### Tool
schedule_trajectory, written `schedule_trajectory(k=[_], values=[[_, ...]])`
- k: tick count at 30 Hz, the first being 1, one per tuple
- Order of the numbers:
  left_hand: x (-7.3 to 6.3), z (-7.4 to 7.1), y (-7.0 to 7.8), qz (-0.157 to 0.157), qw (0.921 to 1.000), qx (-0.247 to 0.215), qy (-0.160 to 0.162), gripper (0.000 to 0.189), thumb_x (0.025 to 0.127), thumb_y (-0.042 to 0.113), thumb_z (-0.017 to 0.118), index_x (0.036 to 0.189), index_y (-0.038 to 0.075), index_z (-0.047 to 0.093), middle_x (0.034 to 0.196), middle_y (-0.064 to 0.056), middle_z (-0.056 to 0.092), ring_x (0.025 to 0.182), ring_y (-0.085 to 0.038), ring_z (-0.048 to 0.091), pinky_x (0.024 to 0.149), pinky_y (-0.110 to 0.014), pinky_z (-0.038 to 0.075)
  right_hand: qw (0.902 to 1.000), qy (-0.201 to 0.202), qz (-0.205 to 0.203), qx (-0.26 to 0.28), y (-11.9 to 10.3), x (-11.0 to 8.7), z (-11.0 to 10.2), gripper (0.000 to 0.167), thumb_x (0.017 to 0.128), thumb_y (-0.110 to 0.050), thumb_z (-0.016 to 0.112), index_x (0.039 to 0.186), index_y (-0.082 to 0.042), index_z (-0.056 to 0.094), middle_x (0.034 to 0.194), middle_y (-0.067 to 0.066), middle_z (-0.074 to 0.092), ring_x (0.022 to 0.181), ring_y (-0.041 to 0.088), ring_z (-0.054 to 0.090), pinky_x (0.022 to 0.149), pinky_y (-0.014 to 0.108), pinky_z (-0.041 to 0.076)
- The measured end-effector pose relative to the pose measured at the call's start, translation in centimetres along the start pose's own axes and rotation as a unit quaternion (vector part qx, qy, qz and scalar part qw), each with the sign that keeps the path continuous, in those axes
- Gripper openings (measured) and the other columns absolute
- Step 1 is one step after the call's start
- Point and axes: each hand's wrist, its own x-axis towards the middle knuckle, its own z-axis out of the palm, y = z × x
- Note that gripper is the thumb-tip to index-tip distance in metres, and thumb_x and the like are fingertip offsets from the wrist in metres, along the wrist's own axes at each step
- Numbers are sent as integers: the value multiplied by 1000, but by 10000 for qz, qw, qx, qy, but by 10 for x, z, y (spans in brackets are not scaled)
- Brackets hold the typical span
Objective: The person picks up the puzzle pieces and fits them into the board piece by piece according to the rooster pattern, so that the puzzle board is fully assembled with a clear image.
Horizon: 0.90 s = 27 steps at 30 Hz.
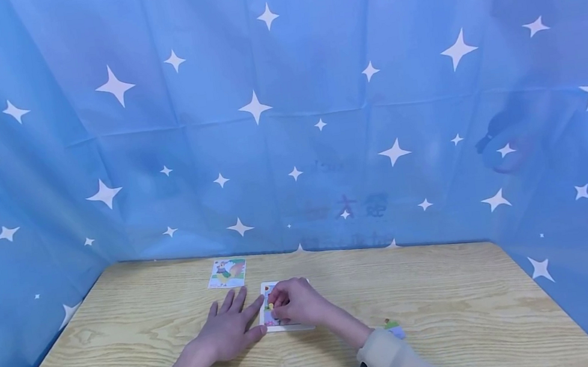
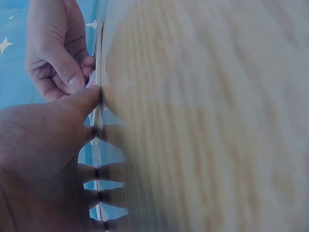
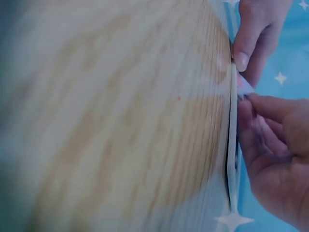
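A small puzzle board (image 1: 291, 328) with a white border and a colourful picture lies on the table, partly covered by my right hand (image 1: 302, 303). Between thumb and fingers that hand pinches a small puzzle piece (image 3: 245, 87) over the board; most of the piece is hidden. My left hand (image 1: 226, 334) rests flat on the table with fingers spread. Its thumb and index finger touch the board's left edge. In the left wrist view the left hand (image 2: 43, 140) has its thumb against the board's edge, close to the right hand.
A square picture card (image 1: 227, 273) lies beyond the left hand. Loose puzzle pieces (image 1: 395, 329), green and pale purple, lie beside the right forearm. Behind the wooden table (image 1: 448, 293) hangs a blue curtain (image 1: 314, 72) with white stars.
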Motion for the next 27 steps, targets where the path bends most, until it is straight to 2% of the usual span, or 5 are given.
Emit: schedule_trajectory(k=[9, 19, 27], values=[[0, -1, 0, -10, 10000, -11, -6, 63, 105, 48, 55, 158, 15, 44, 164, -26, 26, 150, -51, 17, 111, -76, 17, 9964, 161, -274, -784, -6, -3, 2, 14, 87, 1, 79, 93, -6, 69, 77, -7, 61, 70, 5, 54, 66, 22, 48], [0, 0, -2, 105, 9999, -52, 10, 63, 105, 47, 54, 158, 14, 44, 163, -28, 26, 150, -52, 17, 110, -77, 17, 9926, 89, -506, -1101, -2, -2, 0, 11, 87, -1, 79, 91, -7, 71, 78, -9, 60, 70, 3, 53, 68, 22, 47], [-1, -2, 1, 16, 10000, -40, -38, 64, 105, 49, 53, 158, 15, 43, 164, -26, 26, 151, -50, 17, 111, -76, 17, 9877, -14, -724, -1386, 5, -1, -3, 4, 89, -6, 80, 94, -8, 79, 75, -11, 59, 71, 3, 49, 65, 21, 44]])
